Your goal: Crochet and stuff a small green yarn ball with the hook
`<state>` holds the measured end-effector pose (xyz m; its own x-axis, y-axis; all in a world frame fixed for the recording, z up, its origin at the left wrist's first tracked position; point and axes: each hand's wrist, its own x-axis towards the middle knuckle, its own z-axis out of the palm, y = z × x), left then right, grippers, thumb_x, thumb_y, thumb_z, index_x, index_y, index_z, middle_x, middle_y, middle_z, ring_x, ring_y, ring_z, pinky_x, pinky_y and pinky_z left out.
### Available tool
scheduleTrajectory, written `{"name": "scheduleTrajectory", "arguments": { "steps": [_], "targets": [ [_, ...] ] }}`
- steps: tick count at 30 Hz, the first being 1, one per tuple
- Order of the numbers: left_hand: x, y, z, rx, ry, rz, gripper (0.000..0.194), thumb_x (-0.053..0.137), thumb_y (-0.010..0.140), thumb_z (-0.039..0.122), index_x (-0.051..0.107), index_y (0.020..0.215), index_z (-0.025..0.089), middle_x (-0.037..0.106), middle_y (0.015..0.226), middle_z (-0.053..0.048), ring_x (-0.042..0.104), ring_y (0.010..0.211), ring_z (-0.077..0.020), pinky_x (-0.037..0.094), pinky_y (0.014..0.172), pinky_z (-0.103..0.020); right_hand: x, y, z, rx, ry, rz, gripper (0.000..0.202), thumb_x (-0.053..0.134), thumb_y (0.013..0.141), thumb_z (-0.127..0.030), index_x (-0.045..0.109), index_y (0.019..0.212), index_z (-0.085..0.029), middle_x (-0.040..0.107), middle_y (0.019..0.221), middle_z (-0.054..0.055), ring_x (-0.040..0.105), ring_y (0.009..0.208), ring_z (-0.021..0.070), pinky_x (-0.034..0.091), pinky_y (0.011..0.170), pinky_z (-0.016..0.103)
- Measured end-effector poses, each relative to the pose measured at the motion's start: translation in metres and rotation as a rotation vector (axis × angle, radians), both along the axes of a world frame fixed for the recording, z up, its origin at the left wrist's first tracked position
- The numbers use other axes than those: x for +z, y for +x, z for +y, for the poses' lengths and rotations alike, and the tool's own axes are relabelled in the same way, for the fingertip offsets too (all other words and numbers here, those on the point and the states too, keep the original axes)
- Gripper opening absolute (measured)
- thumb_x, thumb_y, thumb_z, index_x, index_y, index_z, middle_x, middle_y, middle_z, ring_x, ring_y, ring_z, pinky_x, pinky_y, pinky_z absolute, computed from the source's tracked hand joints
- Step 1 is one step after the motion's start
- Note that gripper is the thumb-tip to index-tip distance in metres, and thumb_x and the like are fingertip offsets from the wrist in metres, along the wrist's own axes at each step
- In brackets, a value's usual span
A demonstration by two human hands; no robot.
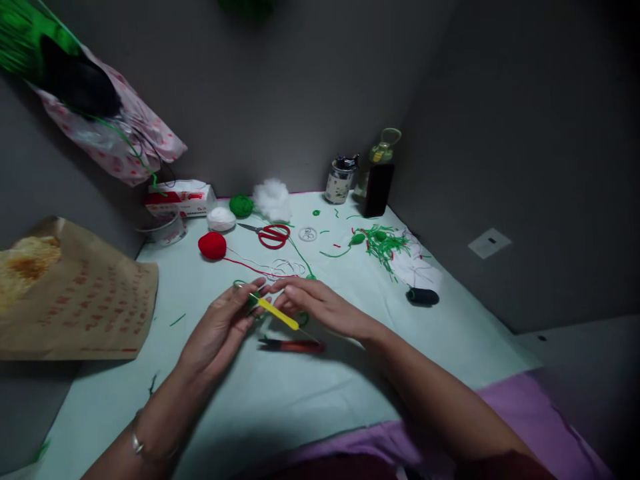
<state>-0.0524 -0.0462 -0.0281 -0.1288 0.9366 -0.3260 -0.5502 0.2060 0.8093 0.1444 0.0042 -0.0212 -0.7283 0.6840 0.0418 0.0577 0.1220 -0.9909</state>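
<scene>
Near the middle of the table my left hand [219, 327] is closed on a small green crochet piece [254, 298], mostly hidden by the fingers. A crochet hook [279, 313] with a yellow handle slants across the front of both hands, its upper end by my left thumb. My right hand [320, 303] meets the left fingertips, its fingers bent and close together; what they grip, if anything, is hidden. Green yarn [303, 320] loops beneath the right hand. Below the hands lies a red-and-black tool [293, 346], blurred, perhaps small snips.
Red-handled scissors [274, 236], a red yarn ball [213, 246], a white yarn ball [221, 219] and white stuffing [273, 199] lie beyond. Green yarn scraps [385, 245] are at right, near a phone [379, 191] and a pen cup [340, 181]. A paper bag [100, 307] stands left.
</scene>
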Motion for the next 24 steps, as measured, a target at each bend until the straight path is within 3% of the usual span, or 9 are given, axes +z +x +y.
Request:
{"name": "scheduleTrajectory", "arguments": {
  "steps": [3,6,11,15,17,19,21,23,24],
  "targets": [
    [-0.010,0.008,0.003,-0.027,0.012,0.087,0.021,0.090,0.072,0.030,0.079,0.080,0.015,0.072,0.078,-0.001,0.064,0.070,-0.0102,0.052,0.065,-0.017,-0.013,-0.012,0.001,0.113,-0.325,0.043,0.041,0.067,0.090,-0.055,0.063,0.105,-0.017,0.067,0.079,0.000,0.066,0.071,0.0136,0.054,0.072,0.029],
    [-0.017,0.010,0.003,-0.066,0.034,0.143,0.029,0.089,0.073,0.034,0.078,0.092,0.016,0.070,0.078,0.001,0.059,0.064,-0.0095,0.049,0.062,-0.019,-0.027,-0.020,0.002,0.014,-0.440,0.058,0.040,0.075,0.082,-0.054,0.064,0.087,-0.016,0.060,0.063,-0.004,0.054,0.050,0.0084,0.042,0.050,0.021],
    [-0.029,0.006,0.003,-0.130,0.041,0.227,0.034,0.086,0.076,0.030,0.074,0.104,0.017,0.066,0.078,0.001,0.059,0.068,-0.0120,0.047,0.068,-0.023,-0.029,-0.010,0.016,-0.295,-0.469,0.163,0.034,0.081,0.075,-0.044,0.063,0.079,-0.015,0.049,0.055,-0.008,0.032,0.041,0.0033,0.020,0.041,0.019],
    [-0.034,0.003,0.001,-0.140,0.052,0.321,0.031,0.080,0.083,0.029,0.072,0.111,0.022,0.064,0.085,0.002,0.059,0.071,-0.0128,0.045,0.070,-0.024,-0.023,0.006,0.031,-0.594,-0.372,0.262,0.025,0.075,0.081,-0.039,0.061,0.086,-0.019,0.045,0.058,-0.010,0.023,0.043,0.0026,0.017,0.042,0.019],
    [-0.033,0.003,-0.001,-0.168,0.048,0.356,0.030,0.078,0.084,0.028,0.071,0.113,0.022,0.066,0.093,0.000,0.060,0.075,-0.0143,0.045,0.072,-0.026,-0.023,0.008,0.030,-0.673,-0.322,0.264,0.023,0.076,0.081,-0.036,0.064,0.091,-0.019,0.052,0.062,-0.008,0.026,0.044,0.0031,0.018,0.042,0.019],
    [-0.030,0.003,-0.004,-0.214,0.055,0.376,0.030,0.074,0.085,0.025,0.070,0.114,0.023,0.068,0.102,-0.003,0.062,0.088,-0.0174,0.046,0.077,-0.027,-0.025,0.003,0.023,-0.630,-0.257,0.212,0.027,0.077,0.082,-0.036,0.068,0.101,-0.019,0.066,0.076,-0.002,0.041,0.051,0.0052,0.031,0.046,0.019],
    [-0.026,0.004,-0.006,-0.263,0.075,0.372,0.031,0.070,0.085,0.019,0.068,0.116,0.024,0.069,0.105,-0.004,0.061,0.097,-0.0196,0.046,0.083,-0.028,-0.028,-0.005,0.012,-0.489,-0.184,0.145,0.036,0.076,0.084,-0.039,0.069,0.115,-0.021,0.073,0.100,0.005,0.061,0.075,0.0123,0.048,0.064,0.023],
    [-0.025,0.004,-0.008,-0.294,0.096,0.352,0.031,0.066,0.085,0.015,0.067,0.114,0.025,0.069,0.105,-0.003,0.061,0.096,-0.0198,0.046,0.085,-0.029,-0.031,-0.012,0.004,-0.359,-0.120,0.056,0.046,0.075,0.086,-0.041,0.065,0.127,-0.023,0.071,0.116,0.008,0.064,0.095,0.0180,0.051,0.080,0.030],
    [-0.025,0.003,-0.008,-0.298,0.103,0.347,0.029,0.064,0.085,0.015,0.067,0.112,0.025,0.069,0.105,-0.003,0.061,0.093,-0.0196,0.046,0.085,-0.030,-0.032,-0.014,0.001,-0.305,-0.088,-0.009,0.046,0.075,0.086,-0.041,0.065,0.127,-0.023,0.071,0.115,0.007,0.063,0.096,0.0186,0.050,0.081,0.031]
  ]
}}
